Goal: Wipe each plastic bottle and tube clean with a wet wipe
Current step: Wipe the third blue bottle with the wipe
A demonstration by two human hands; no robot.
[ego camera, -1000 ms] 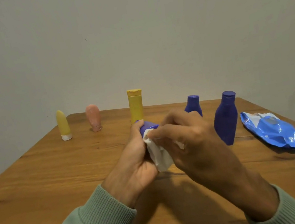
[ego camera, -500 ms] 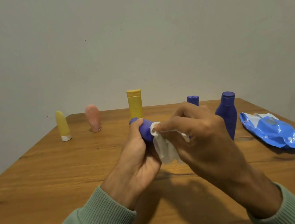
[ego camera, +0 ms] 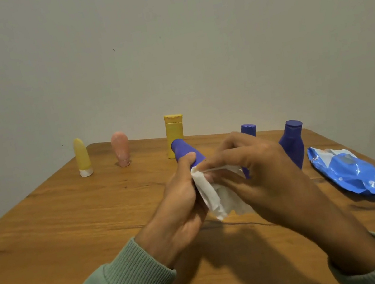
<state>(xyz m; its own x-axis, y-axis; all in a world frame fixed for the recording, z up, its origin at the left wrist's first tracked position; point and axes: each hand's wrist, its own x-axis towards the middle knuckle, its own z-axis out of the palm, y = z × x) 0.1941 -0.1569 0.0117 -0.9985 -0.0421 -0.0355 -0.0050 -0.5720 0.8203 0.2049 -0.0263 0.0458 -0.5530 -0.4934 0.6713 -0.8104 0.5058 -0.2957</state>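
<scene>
The blue bottle (ego camera: 184, 152) is up off the desk (ego camera: 71, 225), tilted, cap pointing away, with the left hand (ego camera: 180, 208) curled round its body. The right hand (ego camera: 257, 174) pinches a white wipe (ego camera: 212, 195) against it. Wet plastic slips, I'd guess: a hard rub could shoot it loose into the standing bottles (ego camera: 293, 145) just behind the right hand. No bottle shows a label I can read; the print on the blue pack (ego camera: 352, 173) is too small to make out.

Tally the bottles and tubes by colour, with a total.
Blue: 3, the held blue bottle, the half-hidden blue bottle, the right blue bottle
Yellow: 2, the yellow tube, the yellow bottle
Pink: 1, the pink tube
Total: 6
</scene>
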